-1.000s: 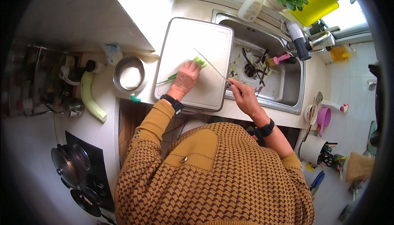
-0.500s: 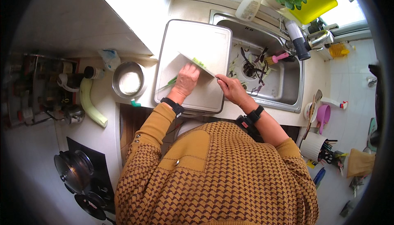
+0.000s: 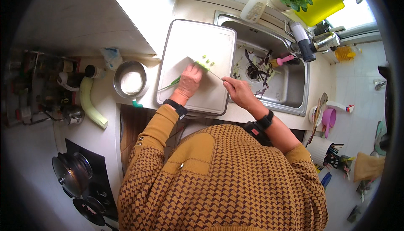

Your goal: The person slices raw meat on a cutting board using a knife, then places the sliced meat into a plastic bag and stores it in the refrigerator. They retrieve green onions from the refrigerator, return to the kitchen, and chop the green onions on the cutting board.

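Observation:
On the pale cutting board (image 3: 198, 37), my left hand (image 3: 189, 81) is closed over a bunch of green onion (image 3: 169, 84), pinning it down. The long green ends stick out at the hand's left side. My right hand (image 3: 240, 92) grips the handle of a kitchen knife (image 3: 216, 77), whose blade slants up and left to just beside my left fingertips. Chopped green bits (image 3: 206, 59) lie loose on the board past the blade, and some cling along it. My left fingers partly hide where the blade meets the onion.
Right of the board is a steel sink (image 3: 290, 90) with dark peelings and a pink-handled brush (image 3: 284, 59). To the left stand a metal pot (image 3: 144, 85) with something white inside and a long pale green gourd (image 3: 89, 102). Lower left, a lidded pot (image 3: 67, 174) sits on the black stove.
The knife blade has tilted and shifted slightly, and several cut green bits now lie scattered on the board beyond it. Both hands remain in nearly the same place.

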